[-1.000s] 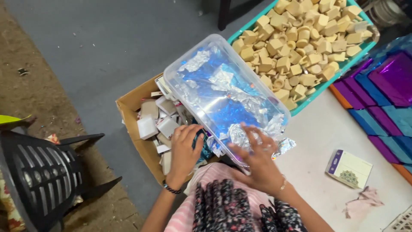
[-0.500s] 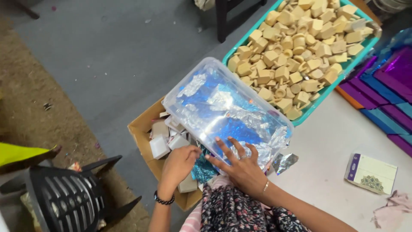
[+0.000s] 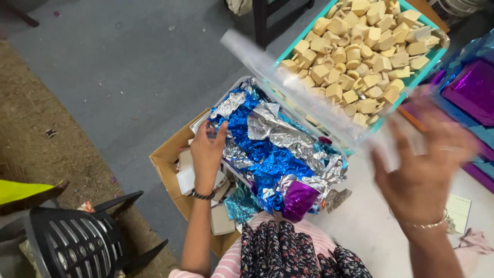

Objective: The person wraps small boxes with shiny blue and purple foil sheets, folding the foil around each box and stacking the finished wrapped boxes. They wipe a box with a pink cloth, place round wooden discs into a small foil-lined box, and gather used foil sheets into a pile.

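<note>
The clear plastic box [image 3: 226, 110] is sitting open at the person's lap, partly over a cardboard carton [image 3: 167, 157] and partly at the edge of the white worktop [image 3: 365, 231]. It is brimming with crumpled foil sheets [image 3: 272, 149]: bright blue ones are mixing with silver ones, and one purple wad [image 3: 298, 198] is poking out at the near end. The foil is creased and glinting, and some pieces are spilling over the near edge of the box.

The left hand [image 3: 206, 152] is resting on the near left edge of the box, its grip curling loosely over the rim with the fingertips touching the blue foil; a dark band is circling the wrist. The right hand [image 3: 419, 172] is raised above the worktop, blurred by motion, its fingers spread around the end of the transparent lid [image 3: 298, 92]. The lid is slanting up and away from the box, reaching across a teal tray [image 3: 437, 51]; how firmly the grip is closing on it I cannot tell, because of the blur.

The teal tray is holding a heap of pale wooden blocks [image 3: 360, 56]. Purple foil sheets [image 3: 476, 90] are lying at the far right. The carton is holding small white boxes [image 3: 186, 177]. A black plastic chair [image 3: 77, 239] is standing on the floor at lower left.
</note>
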